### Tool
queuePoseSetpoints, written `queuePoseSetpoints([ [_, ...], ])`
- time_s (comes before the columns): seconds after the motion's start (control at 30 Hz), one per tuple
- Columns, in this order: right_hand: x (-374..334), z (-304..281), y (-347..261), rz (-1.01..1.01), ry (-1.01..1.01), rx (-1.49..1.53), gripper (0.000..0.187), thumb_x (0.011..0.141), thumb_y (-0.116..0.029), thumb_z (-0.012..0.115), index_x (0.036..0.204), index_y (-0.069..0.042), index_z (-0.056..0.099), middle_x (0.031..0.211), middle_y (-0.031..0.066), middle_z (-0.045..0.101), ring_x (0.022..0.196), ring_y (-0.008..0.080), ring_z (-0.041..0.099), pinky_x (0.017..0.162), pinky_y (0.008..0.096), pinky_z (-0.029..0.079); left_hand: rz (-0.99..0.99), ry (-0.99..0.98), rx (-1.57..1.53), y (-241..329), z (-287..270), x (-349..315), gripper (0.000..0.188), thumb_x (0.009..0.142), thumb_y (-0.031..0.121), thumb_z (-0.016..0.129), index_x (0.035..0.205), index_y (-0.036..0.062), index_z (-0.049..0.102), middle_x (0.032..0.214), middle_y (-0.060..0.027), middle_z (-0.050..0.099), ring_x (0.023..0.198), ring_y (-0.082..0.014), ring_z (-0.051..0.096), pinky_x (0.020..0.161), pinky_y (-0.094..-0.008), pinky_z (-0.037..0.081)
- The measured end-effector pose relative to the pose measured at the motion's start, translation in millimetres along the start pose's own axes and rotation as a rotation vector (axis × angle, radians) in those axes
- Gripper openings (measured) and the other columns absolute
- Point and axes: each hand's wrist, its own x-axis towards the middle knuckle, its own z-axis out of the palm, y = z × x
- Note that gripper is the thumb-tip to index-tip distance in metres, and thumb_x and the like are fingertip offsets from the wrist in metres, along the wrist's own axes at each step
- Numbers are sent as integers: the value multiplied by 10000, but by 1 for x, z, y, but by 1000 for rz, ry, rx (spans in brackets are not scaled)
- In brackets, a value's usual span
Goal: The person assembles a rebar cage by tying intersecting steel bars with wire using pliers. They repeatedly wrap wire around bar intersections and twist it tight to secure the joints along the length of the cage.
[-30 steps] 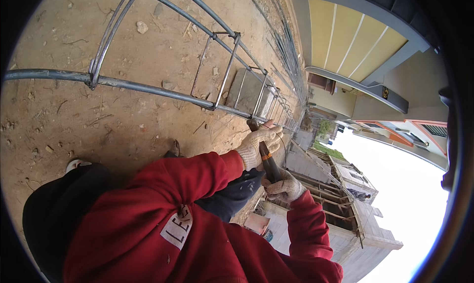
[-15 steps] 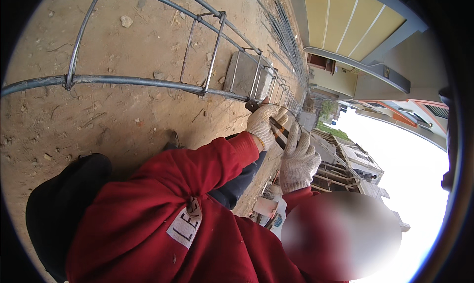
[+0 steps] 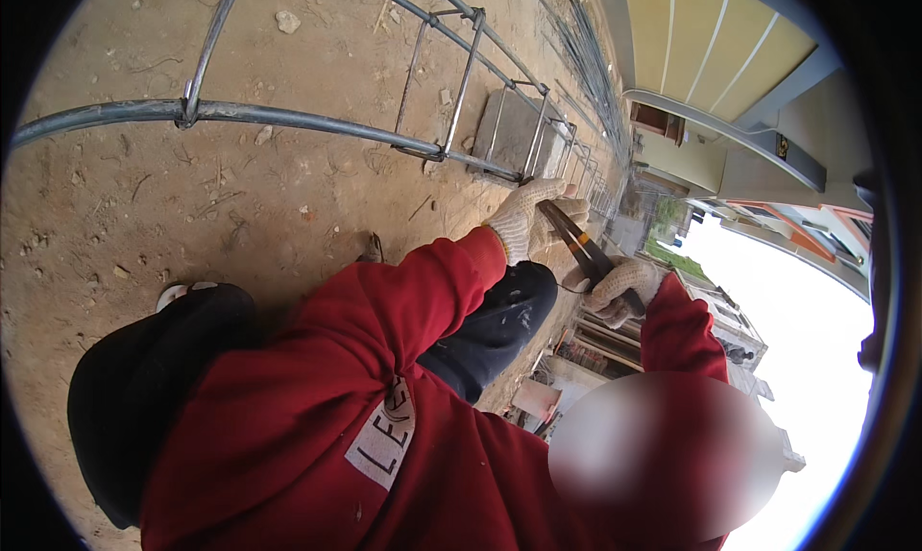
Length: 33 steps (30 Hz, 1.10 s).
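My left hand (image 3: 526, 219), in a knitted white glove, is at the lower bar of a rebar cage (image 3: 317, 122). Its fingers are curled; what they hold is hidden. In my gloved right hand (image 3: 626, 288), the fingers wrap round the dark handles of pincers (image 3: 579, 241) with orange bands. The far end of the pincers overlaps my left hand, and their jaws are not clear. A thin dark wire seems to curve by my right fingers. Square stirrups (image 3: 465, 85) join the long bars of the cage.
A concrete block (image 3: 509, 131) lies beneath the cage on bare dirt with small stones (image 3: 287, 22). Loose long rods (image 3: 584, 56) lie beyond it. My bent knee (image 3: 523, 292) is just below my left hand. Buildings stand at the right.
My right hand has drawn down and right and closed round the pincers' handles. The pincers have moved away from the bar. My left hand stays by the cage; the whole view has shifted slightly.
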Motion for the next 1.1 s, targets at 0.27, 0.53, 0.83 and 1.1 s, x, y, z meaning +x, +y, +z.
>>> queuePoseSetpoints([
  [0.27,-27,100,29,-454,1510,-1863,945,750,-448,818,1445,14,375,1006,184,654,895,314,696,679,452,554,94,225,-311,-16,22,22,173,936,75,559,1077,-19,596,608,33,451,543,-130,483,616,-317,520],
  [0.53,-2,84,22,-150,1476,-1689,425,822,-244,694,1159,-38,538,956,133,635,796,332,686,635,493,539,93,249,-339,-16,18,24,180,945,96,573,767,83,551,619,-11,496,541,-172,523,665,-371,590],
  [0.83,27,38,30,-252,1293,-1592,266,812,-71,609,1076,-54,592,887,135,679,793,314,692,626,453,523,123,232,-313,-11,24,6,191,929,263,710,889,111,601,789,-7,609,728,-184,655,738,-373,593],
  [1.1,-2,27,-11,-38,359,-575,157,717,-73,729,829,-58,619,671,37,591,567,153,566,511,320,439,227,423,-139,-18,39,5,459,861,424,784,1153,107,625,931,-43,655,824,-189,665,683,-317,543],
])
